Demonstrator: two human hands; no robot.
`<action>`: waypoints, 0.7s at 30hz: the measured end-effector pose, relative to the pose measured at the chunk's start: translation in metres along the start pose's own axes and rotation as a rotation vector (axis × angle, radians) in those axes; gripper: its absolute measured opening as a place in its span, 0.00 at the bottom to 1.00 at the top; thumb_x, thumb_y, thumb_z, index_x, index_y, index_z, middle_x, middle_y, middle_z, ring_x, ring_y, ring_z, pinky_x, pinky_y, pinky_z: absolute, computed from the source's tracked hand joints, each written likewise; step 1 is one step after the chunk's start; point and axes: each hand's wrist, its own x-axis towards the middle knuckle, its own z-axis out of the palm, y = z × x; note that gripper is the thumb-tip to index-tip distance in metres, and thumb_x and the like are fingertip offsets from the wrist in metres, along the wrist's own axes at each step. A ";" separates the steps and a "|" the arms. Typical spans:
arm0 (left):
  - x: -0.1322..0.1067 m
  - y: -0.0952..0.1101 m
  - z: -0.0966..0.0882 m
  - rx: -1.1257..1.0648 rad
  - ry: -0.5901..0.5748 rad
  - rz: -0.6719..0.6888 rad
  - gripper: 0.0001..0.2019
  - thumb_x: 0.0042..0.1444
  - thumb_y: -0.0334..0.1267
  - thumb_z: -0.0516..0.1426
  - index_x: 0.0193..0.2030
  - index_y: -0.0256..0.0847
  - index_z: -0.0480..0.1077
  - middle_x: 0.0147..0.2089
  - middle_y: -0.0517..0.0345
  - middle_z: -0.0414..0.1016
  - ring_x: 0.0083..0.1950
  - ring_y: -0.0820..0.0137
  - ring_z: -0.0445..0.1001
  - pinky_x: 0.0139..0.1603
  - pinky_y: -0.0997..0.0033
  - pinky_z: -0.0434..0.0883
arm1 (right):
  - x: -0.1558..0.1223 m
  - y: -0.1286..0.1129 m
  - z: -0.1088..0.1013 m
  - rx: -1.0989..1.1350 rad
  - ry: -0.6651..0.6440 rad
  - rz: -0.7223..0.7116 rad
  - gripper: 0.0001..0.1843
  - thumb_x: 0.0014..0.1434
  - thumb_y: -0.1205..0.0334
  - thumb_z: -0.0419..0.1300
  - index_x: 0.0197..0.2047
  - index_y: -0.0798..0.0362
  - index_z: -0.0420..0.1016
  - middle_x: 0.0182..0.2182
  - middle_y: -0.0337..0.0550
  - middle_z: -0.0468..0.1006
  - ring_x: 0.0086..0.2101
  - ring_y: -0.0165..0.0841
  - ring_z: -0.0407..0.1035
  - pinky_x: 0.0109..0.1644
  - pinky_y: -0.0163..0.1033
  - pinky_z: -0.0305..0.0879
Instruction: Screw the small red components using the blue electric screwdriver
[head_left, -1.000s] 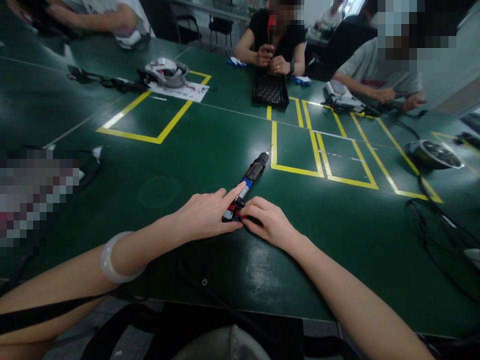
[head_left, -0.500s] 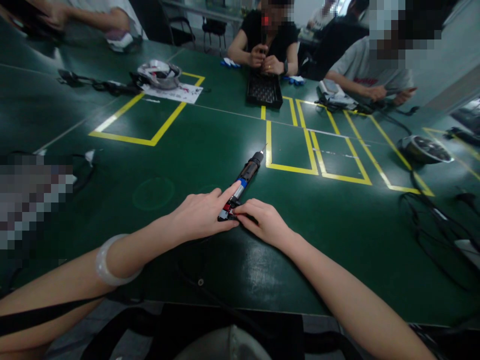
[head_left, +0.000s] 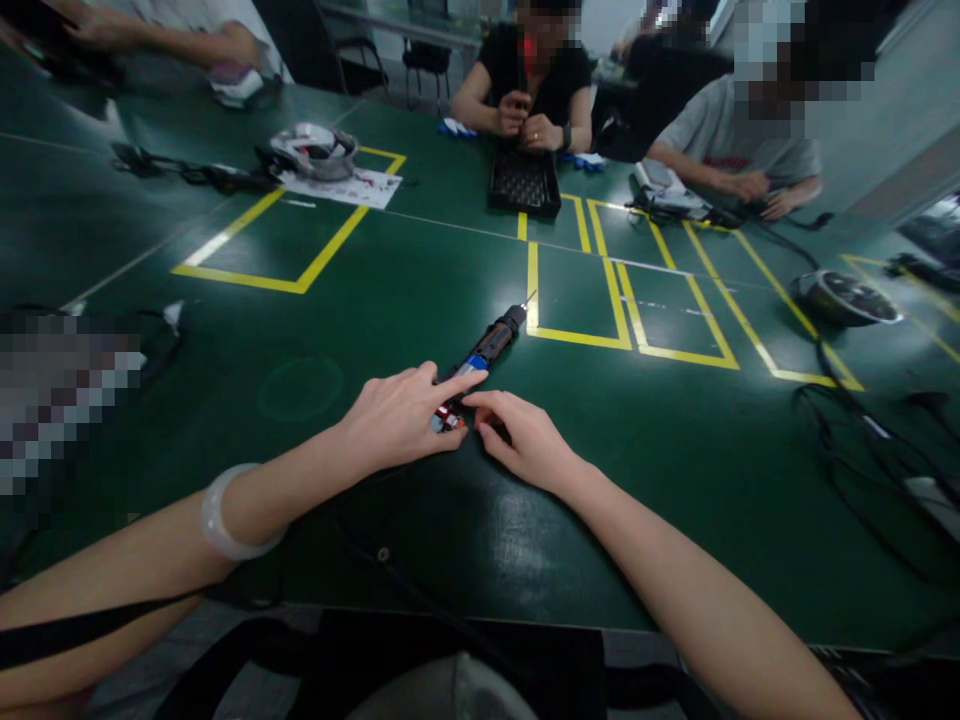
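An electric screwdriver (head_left: 491, 343) lies slanted on the green table, its bit pointing away to the upper right. It has a black front, a blue band and a silver section. At its near end the casing looks opened, with red and metallic parts showing. My left hand (head_left: 401, 412) is wrapped over that end, index finger stretched along the body and thumb at the near tip. Close by on the right is my right hand (head_left: 529, 430), its thumb and index finger apart with nothing visible between them. The index fingertip is at the screwdriver's side; whether it touches cannot be told.
Yellow tape (head_left: 577, 337) marks rectangles on the table (head_left: 420, 290). Across from me, a person sits behind a black tray (head_left: 525, 185). Black cables (head_left: 847, 450) and a round container (head_left: 847, 297) lie to the right. A bundle on paper (head_left: 315, 155) is at the far left.
My right fingers have drawn back slightly from the screwdriver's near end and parted. My left hand and that end have shifted a little up and left.
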 end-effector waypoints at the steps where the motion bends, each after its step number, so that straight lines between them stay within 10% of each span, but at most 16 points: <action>1: 0.002 -0.003 -0.001 0.011 0.003 -0.013 0.35 0.62 0.57 0.50 0.76 0.66 0.48 0.49 0.47 0.68 0.47 0.53 0.75 0.39 0.64 0.70 | 0.000 0.001 -0.001 0.006 -0.004 0.010 0.17 0.65 0.70 0.53 0.56 0.50 0.68 0.38 0.43 0.77 0.38 0.35 0.72 0.47 0.41 0.70; 21: 0.015 -0.199 -0.010 -0.004 0.025 -0.536 0.47 0.57 0.76 0.34 0.77 0.54 0.43 0.62 0.45 0.63 0.55 0.46 0.64 0.52 0.41 0.64 | 0.001 0.012 -0.008 0.333 -0.009 0.113 0.12 0.62 0.71 0.55 0.47 0.53 0.73 0.35 0.41 0.78 0.36 0.30 0.73 0.42 0.36 0.68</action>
